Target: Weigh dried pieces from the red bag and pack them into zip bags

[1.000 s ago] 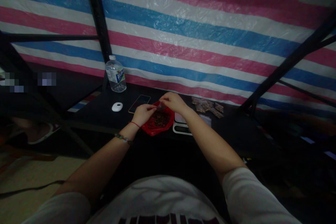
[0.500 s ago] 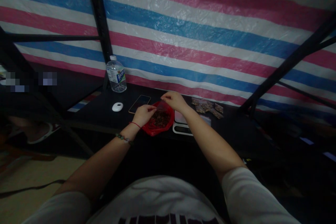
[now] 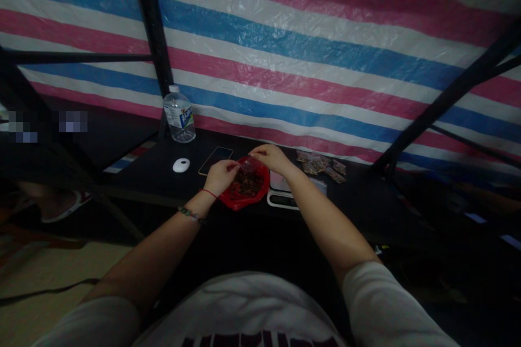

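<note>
A small clear plastic bag (image 3: 247,165) is stretched between my hands above a red bag-lined bowl (image 3: 238,205). My left hand (image 3: 222,177) pinches its left side, and my right hand (image 3: 271,158) pinches the other side. Dark reddish-brown loose bits (image 3: 247,184) lie in the red bowl; I cannot make out their exact kind. Right of the bowl, a white kitchen scale (image 3: 281,201) sits partly under my right forearm. Several small filled clear packets (image 3: 319,163) are piled behind my right wrist.
On the black table (image 3: 157,187), a phone (image 3: 215,160), a white rounded gadget (image 3: 181,165) and a large clear bottle (image 3: 179,116) stand or lie to the left. Black metal posts (image 3: 152,32) frame the table before a striped plastic sheet (image 3: 293,59). Someone's foot (image 3: 61,209) shows at far left.
My left hand has risen slightly and my right hand has lowered slightly, with the clear bag still between them over the bowl. The table items stay put.
</note>
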Demonstrator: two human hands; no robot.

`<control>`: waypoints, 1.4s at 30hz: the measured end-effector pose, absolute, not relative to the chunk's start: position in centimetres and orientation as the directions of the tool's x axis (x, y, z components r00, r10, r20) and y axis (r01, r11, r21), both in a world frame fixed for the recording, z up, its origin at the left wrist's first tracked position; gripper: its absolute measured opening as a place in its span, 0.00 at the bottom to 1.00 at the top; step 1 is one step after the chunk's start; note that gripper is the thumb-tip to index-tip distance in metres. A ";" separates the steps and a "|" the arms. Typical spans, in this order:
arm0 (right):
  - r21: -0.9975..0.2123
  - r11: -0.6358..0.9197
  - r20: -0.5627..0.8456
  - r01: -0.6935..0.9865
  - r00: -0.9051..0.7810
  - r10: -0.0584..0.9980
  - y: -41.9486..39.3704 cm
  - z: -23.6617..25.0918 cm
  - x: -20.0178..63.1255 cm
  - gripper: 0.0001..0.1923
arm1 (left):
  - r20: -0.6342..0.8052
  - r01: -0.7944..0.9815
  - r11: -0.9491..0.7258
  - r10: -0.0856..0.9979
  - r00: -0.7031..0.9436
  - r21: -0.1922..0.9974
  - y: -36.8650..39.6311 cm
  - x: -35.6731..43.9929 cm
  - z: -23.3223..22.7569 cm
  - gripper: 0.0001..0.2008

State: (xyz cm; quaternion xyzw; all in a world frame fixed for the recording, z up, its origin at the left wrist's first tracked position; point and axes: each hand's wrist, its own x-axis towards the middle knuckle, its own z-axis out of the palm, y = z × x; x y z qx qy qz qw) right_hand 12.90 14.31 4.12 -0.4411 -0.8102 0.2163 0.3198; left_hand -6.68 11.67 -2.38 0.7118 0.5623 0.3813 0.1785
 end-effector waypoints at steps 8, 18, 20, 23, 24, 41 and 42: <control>-0.776 0.301 0.174 0.555 -0.270 0.947 14.8 3.5 15.5 0.12 | 0.326 0.581 -0.268 0.945 0.006 0.769 12.1 -6.8 -2.7 0.12; -0.955 0.150 0.118 0.254 -0.139 0.983 12.4 2.6 15.9 0.07 | 0.243 0.024 -0.243 0.970 -0.005 0.970 11.4 -5.6 -2.5 0.17; -0.989 0.106 0.096 0.101 -0.100 0.990 11.0 2.3 15.9 0.09 | 0.194 -0.151 -0.179 0.977 0.088 0.972 10.9 -5.1 -2.2 0.21; -0.997 0.069 0.068 0.020 -0.069 0.995 8.7 2.0 16.3 0.13 | 0.142 -0.217 -0.100 0.972 0.187 0.971 10.3 -4.8 -1.8 0.19; -0.997 0.075 0.074 0.025 -0.059 0.996 8.0 2.0 16.6 0.15 | 0.141 -0.197 -0.102 0.970 0.196 0.975 10.0 -4.7 -1.7 0.18; -0.877 0.288 0.231 0.384 -0.190 0.954 1.5 0.5 17.4 0.11 | 0.362 0.244 -0.513 0.805 0.470 0.823 5.2 -1.8 0.4 0.10; -0.886 0.292 0.250 0.360 -0.160 0.955 1.2 0.5 17.3 0.11 | 0.377 0.228 -0.515 0.806 0.456 0.826 4.9 -1.8 0.5 0.10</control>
